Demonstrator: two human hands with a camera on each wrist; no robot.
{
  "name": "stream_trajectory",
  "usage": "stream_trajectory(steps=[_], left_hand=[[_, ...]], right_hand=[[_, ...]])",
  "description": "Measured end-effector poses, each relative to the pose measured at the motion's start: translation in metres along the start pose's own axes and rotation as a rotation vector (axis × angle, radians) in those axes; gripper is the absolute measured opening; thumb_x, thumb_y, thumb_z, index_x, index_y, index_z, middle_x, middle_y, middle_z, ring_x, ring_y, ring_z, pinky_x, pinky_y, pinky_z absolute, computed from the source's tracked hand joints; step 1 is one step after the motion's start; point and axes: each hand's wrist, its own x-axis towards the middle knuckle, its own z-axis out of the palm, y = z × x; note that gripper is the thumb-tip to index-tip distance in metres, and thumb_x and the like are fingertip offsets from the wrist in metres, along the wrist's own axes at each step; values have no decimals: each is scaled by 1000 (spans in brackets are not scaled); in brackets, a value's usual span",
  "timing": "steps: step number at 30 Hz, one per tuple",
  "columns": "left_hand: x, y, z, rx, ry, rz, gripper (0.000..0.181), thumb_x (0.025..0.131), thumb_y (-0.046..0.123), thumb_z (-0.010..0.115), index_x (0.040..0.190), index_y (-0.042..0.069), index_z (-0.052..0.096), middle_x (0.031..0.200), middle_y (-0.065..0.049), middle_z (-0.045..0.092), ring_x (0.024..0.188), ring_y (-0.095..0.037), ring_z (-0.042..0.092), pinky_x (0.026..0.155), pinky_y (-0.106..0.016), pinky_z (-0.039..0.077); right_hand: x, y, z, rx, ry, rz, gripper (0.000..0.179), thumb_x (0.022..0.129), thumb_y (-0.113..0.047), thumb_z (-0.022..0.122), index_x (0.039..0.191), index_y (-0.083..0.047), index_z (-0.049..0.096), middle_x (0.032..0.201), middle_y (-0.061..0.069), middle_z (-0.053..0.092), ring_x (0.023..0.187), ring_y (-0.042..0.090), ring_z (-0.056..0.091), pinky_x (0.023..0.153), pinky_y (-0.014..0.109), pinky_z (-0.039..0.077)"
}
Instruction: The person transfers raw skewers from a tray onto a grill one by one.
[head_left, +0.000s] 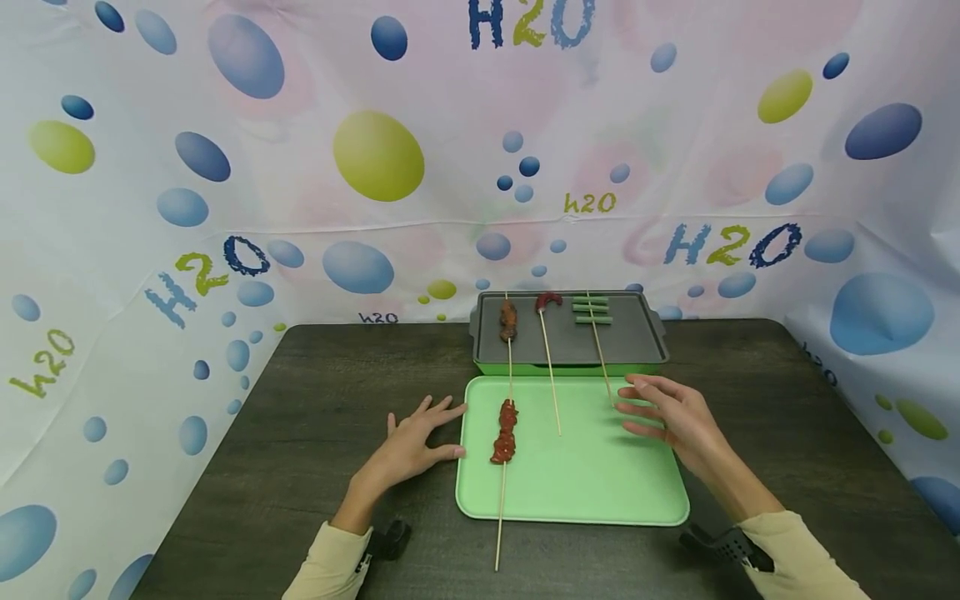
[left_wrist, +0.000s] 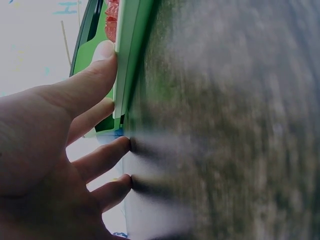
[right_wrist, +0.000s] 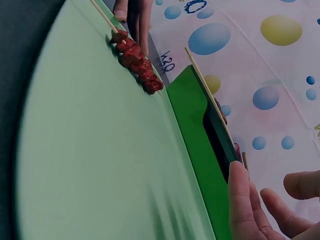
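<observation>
The head view is bright and evenly lit, its shadows soft. In the left wrist view, the backdrop (left_wrist: 35,30) behind the left hand (left_wrist: 55,130) washes out to white, while the surface (left_wrist: 240,140) beyond its fingertips (left_wrist: 123,145) blurs under dark, smudgy shadows. The right wrist view is dimmer, the tray (right_wrist: 95,150) edge farthest from the right hand (right_wrist: 287,218) out of focus.

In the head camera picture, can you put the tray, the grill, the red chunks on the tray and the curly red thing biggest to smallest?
1. Tray
2. Grill, though it sits farther back, which makes it look smaller
3. Red chunks
4. Curly red thing, also farther back
</observation>
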Motion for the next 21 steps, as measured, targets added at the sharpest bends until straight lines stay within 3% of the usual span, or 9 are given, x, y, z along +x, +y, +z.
stream_trajectory(steps=[9,15,21], left_hand=[[0,2,-1,-2,-1,-1,71,92,38,76,156,20,49,164,-15,34,154,-42,16,105,-85,-5],[-1,3,0,2,-1,-6,71,93,38,76,156,20,49,164,-14,34,154,-42,16,105,-85,-5],[-1,3,-1,3,-3,-5,71,92,36,76,155,20,49,164,-14,34,154,-42,16,105,-85,-5]], right_hand=[[-34,12,-3,31,-62,90,50,106,-26,61,148,-2,50,123,5,70,108,17,72,93,44,57],[-52,19,-4,54,-166,146,56,108,-24,58,155,0,40,133,9,65,115,21,69,97,48,55],[-65,27,1,102,-263,179,48,110,-23,53,153,-4,46,135,9,65,117,23,68,96,48,55]])
